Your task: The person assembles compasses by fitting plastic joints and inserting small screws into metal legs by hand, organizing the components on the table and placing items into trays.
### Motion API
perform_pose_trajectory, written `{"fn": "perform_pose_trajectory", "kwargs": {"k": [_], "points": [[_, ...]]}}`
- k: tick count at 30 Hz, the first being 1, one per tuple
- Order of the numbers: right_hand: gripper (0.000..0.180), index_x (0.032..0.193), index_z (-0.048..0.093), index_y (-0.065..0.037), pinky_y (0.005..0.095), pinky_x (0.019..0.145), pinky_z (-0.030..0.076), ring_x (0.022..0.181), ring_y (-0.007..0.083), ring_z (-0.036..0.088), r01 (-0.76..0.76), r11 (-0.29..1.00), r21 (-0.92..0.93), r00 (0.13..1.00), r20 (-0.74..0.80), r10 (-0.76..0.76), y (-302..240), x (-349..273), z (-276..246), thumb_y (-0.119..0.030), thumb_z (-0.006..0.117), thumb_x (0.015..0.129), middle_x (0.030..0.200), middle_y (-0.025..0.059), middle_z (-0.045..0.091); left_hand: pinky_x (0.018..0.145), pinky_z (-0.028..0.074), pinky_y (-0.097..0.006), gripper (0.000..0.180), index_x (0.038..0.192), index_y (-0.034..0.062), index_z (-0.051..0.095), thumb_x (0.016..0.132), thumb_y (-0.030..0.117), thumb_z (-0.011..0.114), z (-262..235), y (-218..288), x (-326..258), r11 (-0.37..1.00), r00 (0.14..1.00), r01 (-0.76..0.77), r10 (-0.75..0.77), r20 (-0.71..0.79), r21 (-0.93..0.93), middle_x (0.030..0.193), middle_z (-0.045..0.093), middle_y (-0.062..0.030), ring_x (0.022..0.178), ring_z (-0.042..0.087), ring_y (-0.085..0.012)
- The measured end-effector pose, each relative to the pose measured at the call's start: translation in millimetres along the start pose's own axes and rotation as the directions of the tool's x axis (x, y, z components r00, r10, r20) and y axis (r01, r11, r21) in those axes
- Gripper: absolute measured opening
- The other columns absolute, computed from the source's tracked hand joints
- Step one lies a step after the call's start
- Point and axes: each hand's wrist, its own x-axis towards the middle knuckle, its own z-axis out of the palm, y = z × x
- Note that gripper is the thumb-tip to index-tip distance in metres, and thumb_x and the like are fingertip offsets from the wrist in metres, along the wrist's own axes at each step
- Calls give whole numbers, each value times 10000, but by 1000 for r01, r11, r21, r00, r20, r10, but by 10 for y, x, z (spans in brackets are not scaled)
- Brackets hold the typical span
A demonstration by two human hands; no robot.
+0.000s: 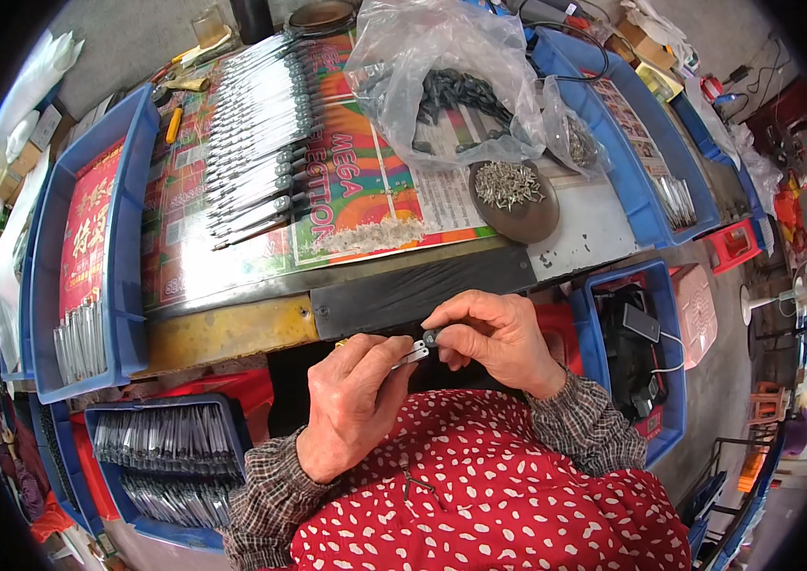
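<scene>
Head view: we find both hands meeting just below the bench edge, centre of the frame. Left hand is closed in a pinch, thumb and forefinger on a flat metal strip with small holes; only its right end shows past the fingertips. Right hand is likewise pinched, thumb against forefinger, around a small black fitting.

Key relation, as we read it: the strip's long axis slants from the left fingers up and rightward, its free end pointing at the fitting. Fitting lies just right of and slightly above that end. They look to be touching; whether they are joined, we cannot tell.

Outward: above and right of the right hand, we note a dark bowl heaped with small metal pins, that hand being the nearer. Beyond, upper centre, a clear plastic bag containing black fittings. Upper left of centre, a column of dark-ended metal strips lies roughly crosswise. Farther left, nearer the left hand, a blue tray holds upright strips at its lower end.
</scene>
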Motion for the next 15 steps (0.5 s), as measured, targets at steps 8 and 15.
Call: {"fn": "perform_pose_trajectory", "kwargs": {"k": [8, 15], "points": [[128, 1012, 660, 15, 196, 555, 496, 635, 56, 594, -43, 998, 50, 999, 9, 43, 108, 22, 12, -75, 631, 924, 761, 14, 632, 570, 516, -322, 294, 967, 10, 650, 694, -74, 720, 78, -31, -38, 1000, 1000, -3, 3, 13, 16, 842, 650, -127, 688, 654, -262], [120, 998, 662, 24, 196, 583, 517, 653, 56, 604, 25, 1000, -16, 999, 38, -24, 166, -34, 54, -58, 640, 913, 785, 24, 648, 555, 512, -339, 283, 969, -9, 637, 705, -64, 725, 126, -51, -91, 999, 1000, -27, 28, -10, 37, 800, 631, -124, 657, 635, -271]]}}
